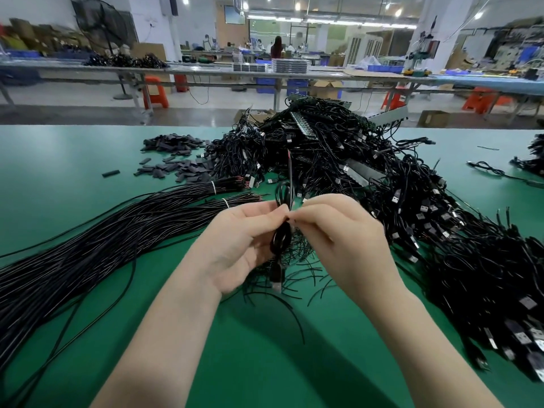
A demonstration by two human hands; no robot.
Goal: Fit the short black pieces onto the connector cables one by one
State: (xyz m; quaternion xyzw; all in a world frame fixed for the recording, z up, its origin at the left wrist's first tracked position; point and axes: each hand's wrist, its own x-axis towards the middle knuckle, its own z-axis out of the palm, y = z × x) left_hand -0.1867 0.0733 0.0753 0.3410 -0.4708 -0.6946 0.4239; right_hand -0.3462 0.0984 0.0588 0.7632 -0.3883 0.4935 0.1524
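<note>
Now both hands meet above the green table (88, 160), in front of the person. The left hand (238, 245) has its fingers curled around a coiled black cable (281, 237), and the thumb and first finger pinch it at the top of the coil. The USB plug (276, 279) of this cable hangs down below the left palm. The right hand (341, 231) comes from the other side, and its fingertips (297, 214) pinch the same cable at the same spot, so the two hands are touching there. One thin end of the cable stands up above the fingers, with a little red at its tip (290, 156). Whether a short black piece is already on the cable, I cannot tell, because the fingers hide that place.

On the table behind the hands, to the left, the short black pieces (176, 166) lie in a loose heap. Just beside them, two bundles of long black wires (117, 231) are tied with white bands and spread toward the left edge. A big pile of connector cables (368, 178) with USB plugs fills the middle and the right side of the table.
</note>
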